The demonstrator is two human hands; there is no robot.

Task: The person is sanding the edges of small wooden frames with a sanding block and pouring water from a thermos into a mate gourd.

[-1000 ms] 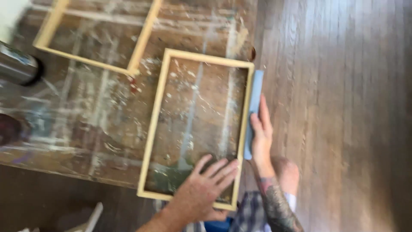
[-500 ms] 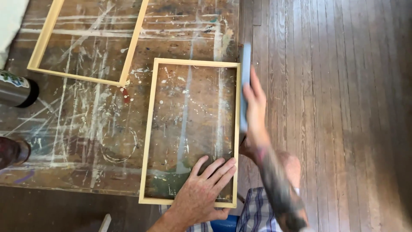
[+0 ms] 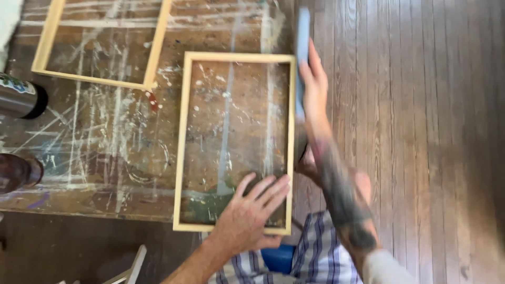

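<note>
1. At the far left of the paint-streaked wooden worktable (image 3: pixel 105 142), well to the left of the near rectangular pale wooden frame (image 3: pixel 183 142), a dark metal cylinder with a patterned band (image 3: pixel 21 99) is seen lying on its side; below it a dark brown rounded object (image 3: pixel 18 172) is cut off by the picture edge.
2. Up and to the left of the near frame, a second pale wooden frame (image 3: pixel 152 58) is laid flat on the table, its lower right corner just beside the near frame's upper left corner.
3. The near frame is laid flat at the table's right edge, with its lower end overhanging the table's front edge.
4. The left hand (image 3: pixel 247 213) is pressed flat on the near frame's lower right corner, fingers spread and extended; nothing is gripped.
5. Along the outer face of the near frame's right rail, a long flat blue-grey block (image 3: pixel 302 37) is held upright on edge by the right hand (image 3: pixel 314 84). The fingers are laid straight along the block; how the thumb is closed behind it cannot be told, as the hand is blurred.
6. To the right of the near frame, a grey-brown plank floor (image 3: pixel 421 142) is seen; below the frame, plaid shorts (image 3: pixel 315 257) are visible.
</note>
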